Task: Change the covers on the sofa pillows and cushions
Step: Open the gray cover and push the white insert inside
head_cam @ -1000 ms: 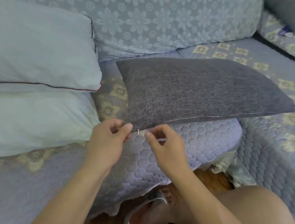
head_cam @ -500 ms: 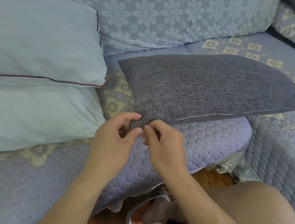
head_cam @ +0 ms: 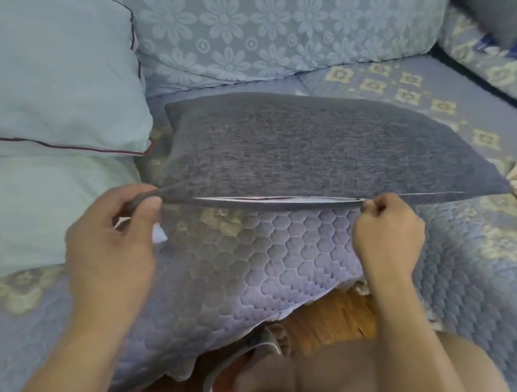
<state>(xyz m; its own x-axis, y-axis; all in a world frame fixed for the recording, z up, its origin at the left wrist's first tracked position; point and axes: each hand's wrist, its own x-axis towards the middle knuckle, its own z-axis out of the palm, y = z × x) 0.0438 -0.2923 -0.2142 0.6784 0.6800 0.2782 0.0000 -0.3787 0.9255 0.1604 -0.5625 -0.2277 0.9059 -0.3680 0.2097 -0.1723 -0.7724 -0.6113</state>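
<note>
Nearest, at the sofa seat's (head_cam: 275,263) front edge, the left hand (head_cam: 113,230) pinches the grey cover's near-left corner between thumb and curled fingers (head_cam: 152,204), and the right hand (head_cam: 387,234), fingers balled into a fist, pinches what is probably the zip pull partway along the near seam; the pull itself is hidden in the grip. The step in hand looks like unzipping the grey pillow (head_cam: 321,151) so its cover can come off. To do it well, the left hand should hold the corner taut and low while the right draws along the line of the seam rather than upward, so the teeth part cleanly and the fabric does not bunch or catch the insert. The pillow lies flat across the seat, its long zipped edge facing the person and its far edge toward the backrest (head_cam: 272,18). Its cover is a coarse, heathered dark grey weave; the seam gapes between the two hands, showing a pale strip inside, and looks closed beyond the right hand. Two pale pillows (head_cam: 41,97) are stacked at the seat's left end, just beside it.
</note>
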